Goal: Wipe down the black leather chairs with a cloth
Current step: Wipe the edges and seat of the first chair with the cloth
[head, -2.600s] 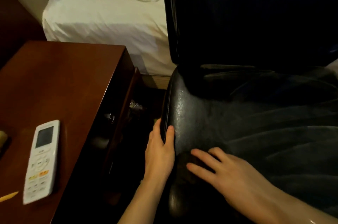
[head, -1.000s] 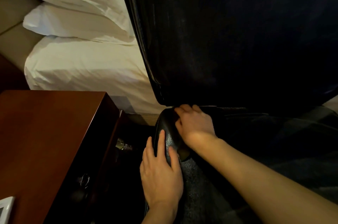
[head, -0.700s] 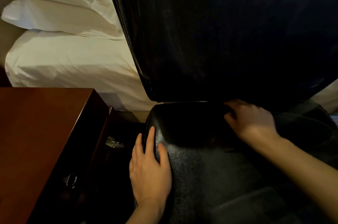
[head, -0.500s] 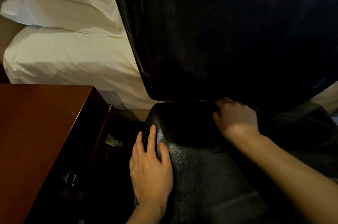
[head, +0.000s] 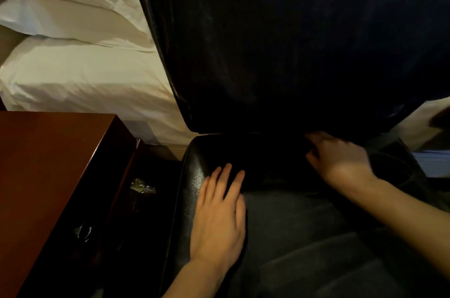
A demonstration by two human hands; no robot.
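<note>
Black leather fills most of my view: the chair [head: 280, 66], its tall backrest rising from the centre toward twelve o'clock and its seat spreading from the middle down to five o'clock. A dark grey cloth [head: 316, 237] lies over much of the seat, rumpled in folds toward the lower right (in this dim light its edges are hard to trace).

My left hand [head: 219, 219], at six o'clock, lies flat on the seat's left edge, fingers straight and together, palm down on the leather and touching the cloth's near margin. My right hand [head: 341, 161], at three o'clock, reaches into the crease where seat meets backrest; its fingers curl downward there, but it is blurred and shadowed, so I cannot tell whether it grips the cloth or merely presses.

Outward at nine o'clock stands a reddish wooden nightstand [head: 48, 163], just beside the chair. Beyond it, at ten o'clock, a bed [head: 80, 83] with white sheets and stacked pillows [head: 65, 5].
</note>
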